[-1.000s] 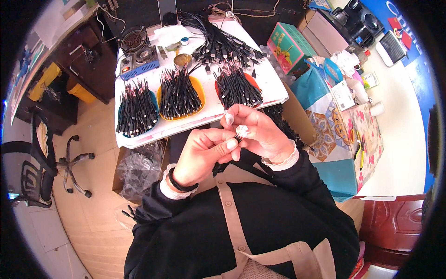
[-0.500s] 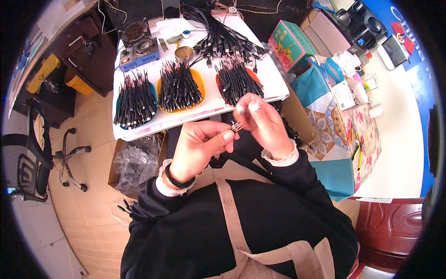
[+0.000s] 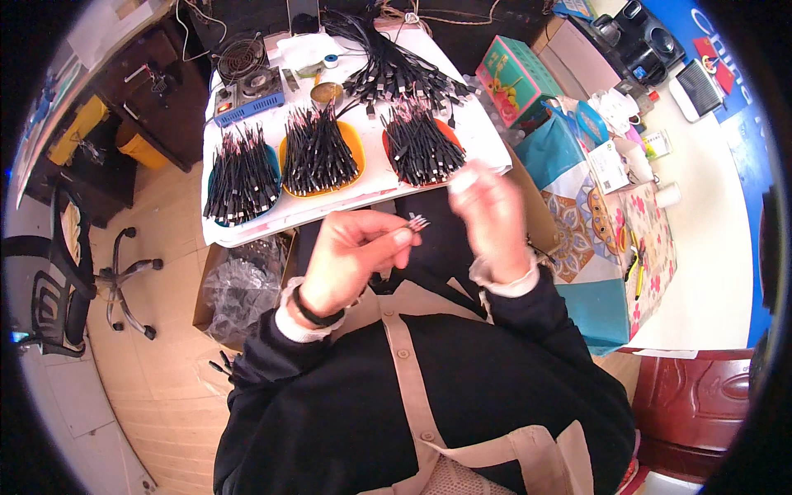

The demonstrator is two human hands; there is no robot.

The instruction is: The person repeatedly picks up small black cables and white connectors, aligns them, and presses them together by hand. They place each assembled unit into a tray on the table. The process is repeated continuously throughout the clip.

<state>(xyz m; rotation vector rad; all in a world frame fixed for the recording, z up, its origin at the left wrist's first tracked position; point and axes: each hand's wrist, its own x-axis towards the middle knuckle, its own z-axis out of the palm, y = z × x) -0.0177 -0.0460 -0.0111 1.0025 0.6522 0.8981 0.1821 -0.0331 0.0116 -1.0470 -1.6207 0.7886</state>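
Between the thumb and forefinger of my left hand [image 3: 355,257] is a small bundle of thin wires [image 3: 419,222], their pale ends sticking out to the right. My right hand [image 3: 491,214] is apart from them on the right, smeared by motion, so its fingers are unclear. Beyond my hands, three batches of short black cables stand on the white table [image 3: 330,205]: one in a teal tray [image 3: 272,161], one in a yellow tray [image 3: 357,153], one in a red tray [image 3: 455,136]. The cables have plugs at the near end and pinkish wires at the far end.
Behind the trays are a blue heating unit [image 3: 250,110], a round tin [image 3: 327,92] and a pile of loose black cables [image 3: 396,70]. A cardboard box with clear plastic [image 3: 243,285] stands below the table's left. A cloth-covered stand [image 3: 590,239] is at right, an office chair [image 3: 62,280] at left.
My right hand has moved away from the wire ends, to the right. My left hand keeps its pinch on the wires, almost in the same place.
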